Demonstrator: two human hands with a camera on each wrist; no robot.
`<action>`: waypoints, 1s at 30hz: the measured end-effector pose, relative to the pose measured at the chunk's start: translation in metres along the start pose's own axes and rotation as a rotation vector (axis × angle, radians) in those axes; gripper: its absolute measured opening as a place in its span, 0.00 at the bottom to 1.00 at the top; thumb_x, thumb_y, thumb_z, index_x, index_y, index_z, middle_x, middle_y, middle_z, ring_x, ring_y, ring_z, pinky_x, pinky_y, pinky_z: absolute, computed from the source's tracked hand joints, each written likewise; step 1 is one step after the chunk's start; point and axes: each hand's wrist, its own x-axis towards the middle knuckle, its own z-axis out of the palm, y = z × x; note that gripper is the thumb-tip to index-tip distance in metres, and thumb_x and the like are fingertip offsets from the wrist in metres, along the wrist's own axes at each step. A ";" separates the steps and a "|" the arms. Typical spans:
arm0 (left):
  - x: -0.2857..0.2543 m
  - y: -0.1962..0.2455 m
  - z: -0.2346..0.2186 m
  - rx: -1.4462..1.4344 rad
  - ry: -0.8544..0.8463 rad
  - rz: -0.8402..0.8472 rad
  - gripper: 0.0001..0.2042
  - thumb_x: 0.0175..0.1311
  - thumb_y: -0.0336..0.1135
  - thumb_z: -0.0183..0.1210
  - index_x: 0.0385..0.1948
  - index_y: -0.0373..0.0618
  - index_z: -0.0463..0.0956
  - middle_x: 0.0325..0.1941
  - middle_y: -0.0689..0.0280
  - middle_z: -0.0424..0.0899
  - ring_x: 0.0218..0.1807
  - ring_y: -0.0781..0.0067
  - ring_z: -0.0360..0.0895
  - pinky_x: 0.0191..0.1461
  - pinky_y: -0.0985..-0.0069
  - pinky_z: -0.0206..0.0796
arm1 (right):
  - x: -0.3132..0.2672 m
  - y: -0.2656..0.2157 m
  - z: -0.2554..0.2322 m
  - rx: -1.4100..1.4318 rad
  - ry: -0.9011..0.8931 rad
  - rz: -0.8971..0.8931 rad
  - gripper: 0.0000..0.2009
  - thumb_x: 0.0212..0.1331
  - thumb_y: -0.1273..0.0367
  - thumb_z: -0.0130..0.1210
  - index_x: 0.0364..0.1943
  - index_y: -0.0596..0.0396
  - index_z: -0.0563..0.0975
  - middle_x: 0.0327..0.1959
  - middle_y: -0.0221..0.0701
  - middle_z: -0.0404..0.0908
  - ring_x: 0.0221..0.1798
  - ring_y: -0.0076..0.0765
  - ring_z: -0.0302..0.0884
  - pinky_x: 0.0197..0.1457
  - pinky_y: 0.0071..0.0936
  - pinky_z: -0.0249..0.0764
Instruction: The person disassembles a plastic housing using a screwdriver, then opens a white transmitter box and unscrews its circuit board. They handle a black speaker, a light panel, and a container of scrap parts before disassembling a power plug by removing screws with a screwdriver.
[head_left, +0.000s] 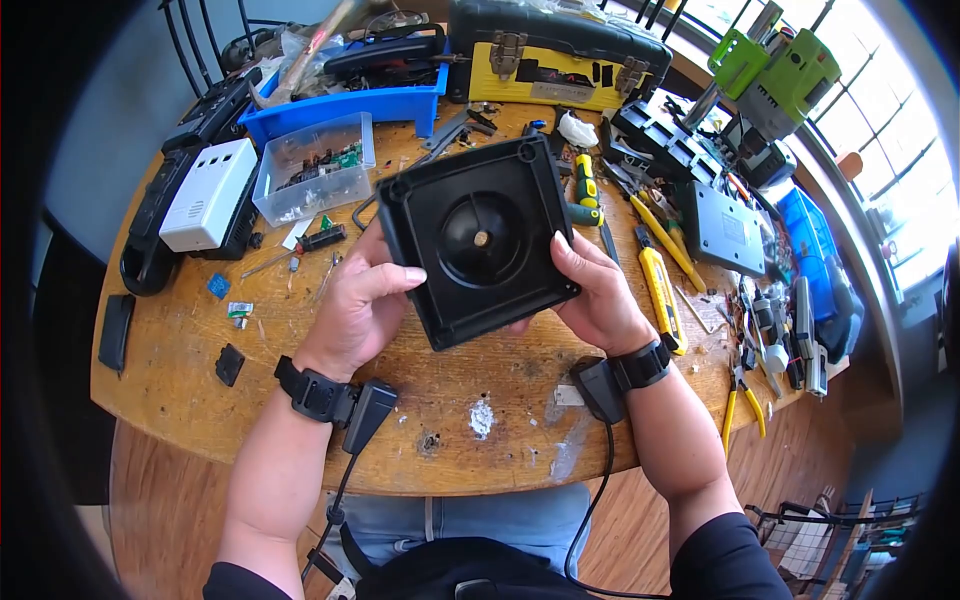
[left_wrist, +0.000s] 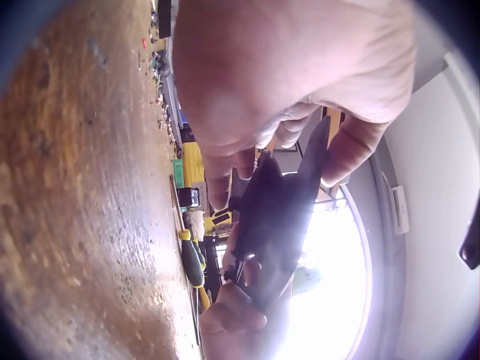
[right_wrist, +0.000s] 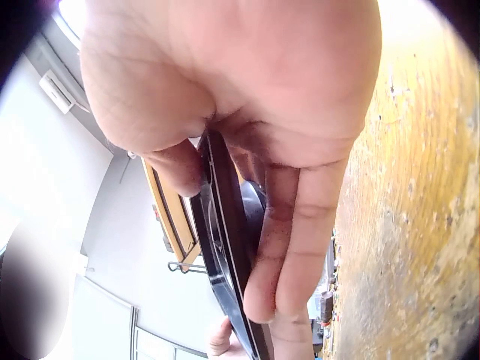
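Note:
A black, square plastic housing (head_left: 482, 268) is held up over the table between both hands, tilted, its hollow side facing the head camera. In its middle is a round, bowl-shaped recess with a small light spot at the centre. My left hand (head_left: 352, 310) grips the left edge, thumb over the rim. On the opposite edge, my right hand (head_left: 603, 300) pinches the rim between its thumb in front and fingers behind. Seen edge-on in the right wrist view, the housing (right_wrist: 217, 202) passes between thumb and fingers. The left wrist view shows it dark against the window light.
Behind stand a clear parts box (head_left: 315, 175), a blue tray (head_left: 345, 112) and a yellow-and-black toolbox (head_left: 555, 70). A utility knife (head_left: 660, 295), pliers (head_left: 742, 395) and a grey box (head_left: 722, 228) lie at the right. A white device (head_left: 208, 195) is at the left.

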 end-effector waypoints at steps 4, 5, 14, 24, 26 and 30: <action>0.004 -0.002 0.006 0.139 0.029 0.048 0.31 0.61 0.29 0.54 0.65 0.42 0.52 0.58 0.59 0.70 0.61 0.73 0.66 0.64 0.75 0.56 | 0.003 0.001 -0.012 -0.006 0.038 -0.118 0.20 0.69 0.60 0.37 0.58 0.58 0.60 0.44 0.46 0.77 0.37 0.49 0.81 0.34 0.39 0.81; 0.005 -0.003 0.006 0.139 0.029 0.048 0.31 0.61 0.29 0.54 0.65 0.42 0.52 0.58 0.59 0.70 0.61 0.73 0.66 0.64 0.75 0.56 | 0.003 0.000 -0.011 -0.006 0.038 -0.119 0.20 0.69 0.60 0.37 0.58 0.58 0.60 0.44 0.46 0.77 0.37 0.49 0.81 0.34 0.39 0.81; 0.002 -0.003 0.008 0.176 -0.057 0.037 0.34 0.63 0.41 0.55 0.66 0.38 0.48 0.63 0.58 0.63 0.63 0.73 0.63 0.65 0.76 0.53 | 0.002 -0.004 -0.004 0.009 0.112 -0.111 0.19 0.69 0.59 0.36 0.52 0.63 0.64 0.41 0.47 0.78 0.35 0.49 0.81 0.34 0.39 0.81; 0.003 -0.002 0.005 0.175 -0.066 0.094 0.33 0.55 0.25 0.49 0.66 0.36 0.49 0.64 0.59 0.62 0.63 0.72 0.63 0.64 0.76 0.55 | 0.005 -0.001 -0.001 -0.127 0.193 -0.219 0.16 0.68 0.66 0.39 0.57 0.57 0.61 0.43 0.41 0.77 0.35 0.39 0.82 0.30 0.31 0.82; 0.002 -0.003 0.003 0.144 -0.040 0.083 0.33 0.54 0.22 0.47 0.66 0.37 0.50 0.65 0.60 0.62 0.63 0.72 0.63 0.64 0.76 0.55 | 0.004 -0.002 -0.001 -0.136 0.154 -0.177 0.17 0.68 0.66 0.40 0.57 0.57 0.60 0.43 0.39 0.77 0.35 0.38 0.82 0.29 0.30 0.83; 0.002 -0.006 0.001 0.254 0.039 0.108 0.30 0.55 0.18 0.43 0.65 0.38 0.53 0.65 0.61 0.62 0.65 0.72 0.60 0.64 0.76 0.57 | 0.003 0.000 0.002 -0.124 0.135 -0.135 0.17 0.68 0.66 0.40 0.58 0.57 0.60 0.43 0.39 0.78 0.34 0.38 0.82 0.28 0.30 0.83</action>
